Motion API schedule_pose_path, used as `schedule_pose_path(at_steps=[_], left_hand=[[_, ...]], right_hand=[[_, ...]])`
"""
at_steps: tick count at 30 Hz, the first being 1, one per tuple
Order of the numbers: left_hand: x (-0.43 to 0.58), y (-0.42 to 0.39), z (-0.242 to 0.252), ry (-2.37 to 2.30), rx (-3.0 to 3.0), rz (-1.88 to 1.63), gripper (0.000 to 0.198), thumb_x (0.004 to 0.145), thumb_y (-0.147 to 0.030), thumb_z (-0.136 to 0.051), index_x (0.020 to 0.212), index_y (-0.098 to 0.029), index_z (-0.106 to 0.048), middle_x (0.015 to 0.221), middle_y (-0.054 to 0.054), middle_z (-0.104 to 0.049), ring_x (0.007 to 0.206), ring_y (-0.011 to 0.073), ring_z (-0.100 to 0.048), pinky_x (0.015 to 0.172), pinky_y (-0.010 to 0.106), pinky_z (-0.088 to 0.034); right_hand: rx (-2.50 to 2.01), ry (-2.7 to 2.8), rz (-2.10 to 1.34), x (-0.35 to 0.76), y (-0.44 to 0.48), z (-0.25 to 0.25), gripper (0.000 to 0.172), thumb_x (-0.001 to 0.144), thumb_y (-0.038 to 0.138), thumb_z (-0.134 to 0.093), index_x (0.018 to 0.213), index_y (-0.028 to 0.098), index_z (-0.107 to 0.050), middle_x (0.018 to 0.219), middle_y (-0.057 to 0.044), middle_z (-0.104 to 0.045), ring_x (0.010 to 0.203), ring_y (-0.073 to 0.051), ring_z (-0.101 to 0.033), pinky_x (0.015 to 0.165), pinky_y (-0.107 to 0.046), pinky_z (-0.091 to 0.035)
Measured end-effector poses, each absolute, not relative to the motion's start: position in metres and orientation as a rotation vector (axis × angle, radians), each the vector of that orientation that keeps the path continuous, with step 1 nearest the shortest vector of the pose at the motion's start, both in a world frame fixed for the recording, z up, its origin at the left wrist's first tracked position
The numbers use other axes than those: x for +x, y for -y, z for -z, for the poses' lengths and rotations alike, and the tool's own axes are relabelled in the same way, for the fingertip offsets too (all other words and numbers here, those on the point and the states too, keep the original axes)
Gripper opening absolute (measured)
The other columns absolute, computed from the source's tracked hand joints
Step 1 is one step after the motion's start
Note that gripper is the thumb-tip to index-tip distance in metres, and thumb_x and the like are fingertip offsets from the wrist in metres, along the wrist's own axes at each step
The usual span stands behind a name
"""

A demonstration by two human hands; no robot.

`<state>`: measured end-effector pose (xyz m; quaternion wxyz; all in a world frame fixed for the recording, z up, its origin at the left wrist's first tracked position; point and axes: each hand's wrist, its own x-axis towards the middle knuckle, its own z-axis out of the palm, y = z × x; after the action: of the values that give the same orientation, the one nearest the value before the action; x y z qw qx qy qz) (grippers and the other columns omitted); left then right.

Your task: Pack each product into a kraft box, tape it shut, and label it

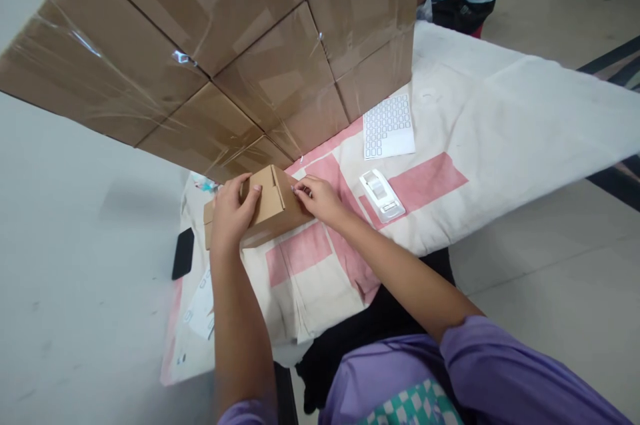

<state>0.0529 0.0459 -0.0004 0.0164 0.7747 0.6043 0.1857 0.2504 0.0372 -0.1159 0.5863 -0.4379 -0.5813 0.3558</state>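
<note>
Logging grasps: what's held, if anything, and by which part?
Left hand holds the cardboard box by the left of its top. Right hand pinches at its right side; anything held is too small to identify.

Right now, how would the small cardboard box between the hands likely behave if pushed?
The small cardboard box would probably stay stiff: its edges look straight. Its flat sides make rolling unlikely. It might drag a little on the creased cloth.

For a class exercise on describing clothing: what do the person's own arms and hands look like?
The left hand and right hand are ungloved, with no watch or bracelet showing. The left sleeve and right sleeve are purple, stopping short of the wrists.
</note>
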Motion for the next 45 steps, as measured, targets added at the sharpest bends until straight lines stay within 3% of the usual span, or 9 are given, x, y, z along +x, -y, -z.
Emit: schedule_pose_path(at_steps=[17,23,27,30,34,37,40,43,45], left_hand=[[0.061,-0.05,-0.007,-1.912,2.375,-0.52,0.049,0.097,-0.054,-0.046,0.129,-0.023,-0.066,0.127,0.011,-0.071,0.121,0.0338,-0.061,0.108,0.048,-0.043],[0.062,-0.051,-0.009,-1.92,2.348,-0.499,0.049,0.097,-0.054,-0.047,0.13,-0.023,-0.067,0.129,0.011,-0.071,0.121,0.0335,-0.062,0.109,0.048,-0.044],[0.06,-0.052,-0.008,-1.885,2.336,-0.529,0.05,0.097,-0.056,-0.047,0.13,-0.024,-0.066,0.133,0.011,-0.07,0.125,0.033,-0.061,0.111,0.048,-0.043],[0.059,-0.052,-0.008,-1.885,2.33,-0.55,0.05,0.096,-0.057,-0.048,0.129,-0.025,-0.068,0.132,0.01,-0.071,0.124,0.0329,-0.062,0.111,0.048,-0.043],[0.055,-0.054,-0.011,-1.794,2.306,-0.554,0.048,0.092,-0.058,-0.052,0.121,-0.025,-0.072,0.128,0.008,-0.074,0.119,0.0307,-0.066,0.109,0.045,-0.047],[0.052,-0.055,-0.013,-1.66,2.312,-0.532,0.044,0.09,-0.059,-0.056,0.113,-0.026,-0.074,0.123,0.007,-0.077,0.113,0.0285,-0.069,0.106,0.042,-0.051],[0.05,-0.044,-0.014,-1.563,2.383,-0.741,0.037,0.091,-0.054,-0.057,0.105,-0.026,-0.075,0.116,0.008,-0.078,0.112,0.0287,-0.07,0.106,0.044,-0.052],[0.047,-0.021,-0.015,-1.492,2.377,-1.331,0.024,0.094,-0.044,-0.056,0.093,-0.027,-0.072,0.107,0.007,-0.077,0.111,0.0284,-0.07,0.108,0.05,-0.052],[0.046,-0.006,-0.016,-1.582,2.278,-1.521,0.025,0.098,-0.043,-0.05,0.095,-0.031,-0.071,0.11,0.005,-0.075,0.113,0.0297,-0.068,0.11,0.057,-0.05]], right_hand=[[-0.906,1.191,-1.038,0.251,-0.04,0.128,0.014,0.087,0.02,-0.066,0.089,0.02,-0.08,0.095,-0.005,-0.08,0.091,-0.019,-0.073,0.086,-0.033,-0.056],[-0.869,1.178,-1.055,0.259,-0.042,0.127,0.027,0.093,0.026,-0.062,0.112,0.02,-0.08,0.113,-0.009,-0.079,0.104,-0.019,-0.073,0.094,-0.035,-0.056],[-0.899,1.193,-1.042,0.258,-0.044,0.127,0.029,0.091,0.027,-0.063,0.113,0.017,-0.078,0.115,-0.012,-0.077,0.107,-0.023,-0.071,0.099,-0.041,-0.055],[-0.844,1.341,-1.027,0.259,-0.04,0.123,0.053,0.084,0.029,-0.071,0.137,0.022,-0.068,0.141,-0.012,-0.066,0.132,-0.028,-0.06,0.114,-0.047,-0.047],[-0.762,1.734,-0.978,0.264,-0.028,0.113,0.11,0.079,0.053,-0.081,0.168,0.029,-0.021,0.175,-0.014,-0.021,0.163,-0.036,-0.017,0.13,-0.059,-0.021],[-0.786,1.84,-0.903,0.263,-0.018,0.106,0.135,0.068,0.058,-0.089,0.17,0.033,-0.003,0.173,-0.017,-0.018,0.161,-0.039,-0.02,0.129,-0.061,-0.025],[-0.761,1.837,-0.782,0.263,-0.009,0.097,0.126,0.068,0.046,-0.091,0.168,0.039,-0.015,0.161,-0.014,-0.035,0.151,-0.035,-0.039,0.123,-0.054,-0.039],[-0.735,1.882,-0.564,0.275,0.004,0.081,0.107,0.068,0.041,-0.09,0.16,0.04,-0.037,0.155,-0.013,-0.037,0.146,-0.036,-0.042,0.121,-0.053,-0.042],[-0.725,1.92,-0.421,0.294,0.019,0.066,0.099,0.071,0.046,-0.088,0.157,0.04,-0.042,0.157,-0.013,-0.035,0.145,-0.039,-0.042,0.12,-0.055,-0.042]])
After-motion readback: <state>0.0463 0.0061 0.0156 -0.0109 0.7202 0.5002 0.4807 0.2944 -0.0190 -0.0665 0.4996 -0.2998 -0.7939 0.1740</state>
